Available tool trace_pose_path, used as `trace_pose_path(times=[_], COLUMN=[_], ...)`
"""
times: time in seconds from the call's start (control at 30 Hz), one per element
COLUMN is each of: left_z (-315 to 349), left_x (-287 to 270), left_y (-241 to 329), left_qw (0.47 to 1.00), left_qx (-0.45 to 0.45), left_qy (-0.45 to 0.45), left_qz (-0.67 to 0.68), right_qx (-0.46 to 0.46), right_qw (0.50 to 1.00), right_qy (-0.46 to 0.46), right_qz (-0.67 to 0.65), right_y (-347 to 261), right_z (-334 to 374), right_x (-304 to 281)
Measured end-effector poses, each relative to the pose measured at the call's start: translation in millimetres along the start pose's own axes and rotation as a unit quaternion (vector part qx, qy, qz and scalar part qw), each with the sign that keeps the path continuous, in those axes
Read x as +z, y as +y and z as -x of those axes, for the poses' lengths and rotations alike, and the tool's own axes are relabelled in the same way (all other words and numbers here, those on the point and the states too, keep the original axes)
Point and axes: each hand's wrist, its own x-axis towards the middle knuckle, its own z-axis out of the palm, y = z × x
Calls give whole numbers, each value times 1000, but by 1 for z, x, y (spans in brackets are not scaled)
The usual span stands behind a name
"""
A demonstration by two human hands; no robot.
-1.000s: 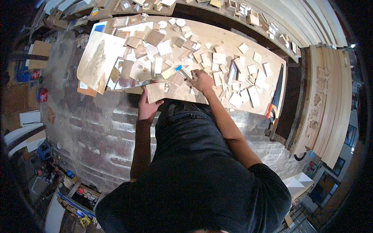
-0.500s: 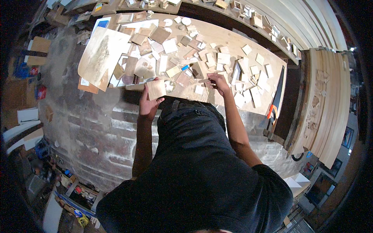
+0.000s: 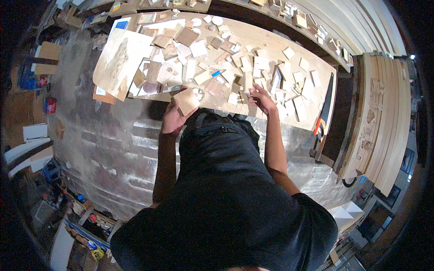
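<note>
My left hand (image 3: 173, 119) is closed around the edge of a square, light wooden piece (image 3: 186, 102), held just off the near edge of the workbench (image 3: 275, 40). Farther right, the fingers of my right hand (image 3: 263, 99) pinch the lower end of a narrow wooden block (image 3: 247, 82), which stands out above the pieces on the bench. Many small wooden offcuts (image 3: 197, 49) lie scattered around both hands. Among them rests a small blue piece (image 3: 216, 73).
A large pale board (image 3: 120, 61) overhangs the bench's left end. At the right end lies a handsaw (image 3: 326, 106) with an orange and black handle. Long planks (image 3: 379, 122) are stacked farther right, and a shelf with more offcuts (image 3: 299, 19) runs behind.
My left hand has turned the square piece so its corner points up. My right hand has shifted slightly right, and the narrow block at its fingers now stands more in line with my view.
</note>
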Motion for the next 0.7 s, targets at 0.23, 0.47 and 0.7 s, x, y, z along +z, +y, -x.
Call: trace_pose_path(times=[0.23, 0.47, 0.7], left_z=[1, -1, 5], left_x=[22, 37, 142], left_y=[-10, -20, -10], left_qw=[995, 910, 885], left_qx=[49, 194, 240], left_qy=[-88, -68, -53], left_qz=[-14, -359, -395], right_qx=[-23, -137, -244], right_qw=[986, 982, 958], right_qy=[19, -92, -121], right_qz=[165, 87, 83], right_y=[15, -42, -82], right_z=[10, 85, 165], right_x=[11, 97, 150])
